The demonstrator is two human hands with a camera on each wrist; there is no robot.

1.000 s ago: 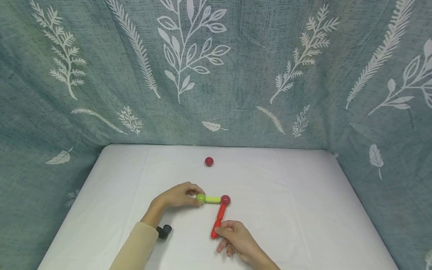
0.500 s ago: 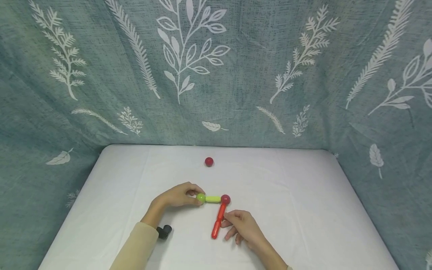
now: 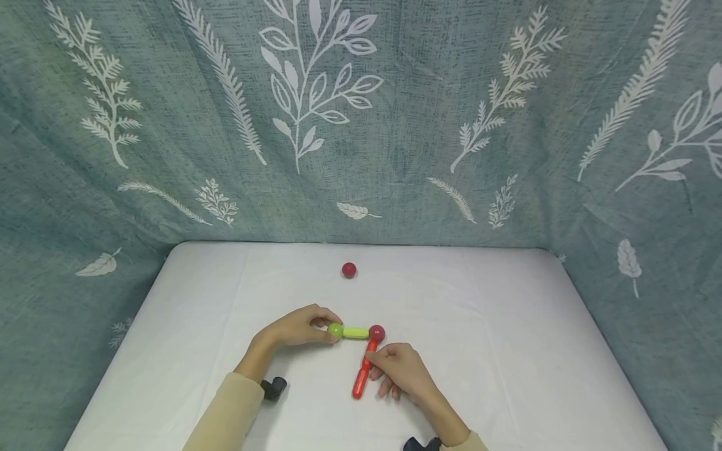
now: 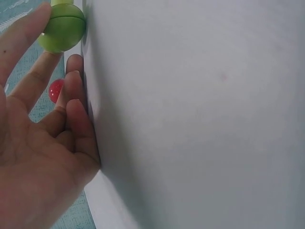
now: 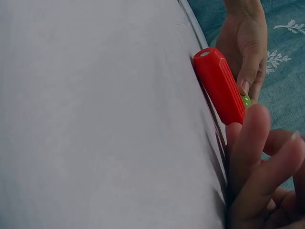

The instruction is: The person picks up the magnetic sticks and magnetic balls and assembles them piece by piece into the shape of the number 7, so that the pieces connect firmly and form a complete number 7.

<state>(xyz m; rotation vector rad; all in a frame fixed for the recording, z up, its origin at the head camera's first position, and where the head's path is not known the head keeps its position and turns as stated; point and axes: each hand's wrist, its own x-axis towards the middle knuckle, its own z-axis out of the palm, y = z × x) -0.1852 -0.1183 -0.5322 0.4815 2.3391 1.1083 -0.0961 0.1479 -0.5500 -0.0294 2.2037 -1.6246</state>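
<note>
In the head view my left hand (image 3: 299, 326) pinches a green ball (image 3: 335, 331) between thumb and forefinger. From that ball a light green rod (image 3: 356, 333) runs right to a dark red ball (image 3: 376, 333). Two red rods, an upper one (image 3: 372, 346) and a lower one (image 3: 360, 383), extend end to end from the red ball toward the person. My right hand (image 3: 405, 369) grips the upper red rod near its middle with thumb and forefinger, its other fingers loosely curled. In the right wrist view the lower red rod (image 5: 220, 86) shows its far end free.
A loose red ball (image 3: 349, 270) lies toward the back of the white table (image 3: 479, 313). Black wrist cameras, one on the left wrist (image 3: 274, 388) and one on the right (image 3: 422, 445), show low in view. A patterned blue-green cloth (image 3: 406, 156) hangs behind.
My right hand has left the lower red rod, moved up and away from the person, and taken hold of the upper red rod. The left hand and the joined pieces stay in place.
</note>
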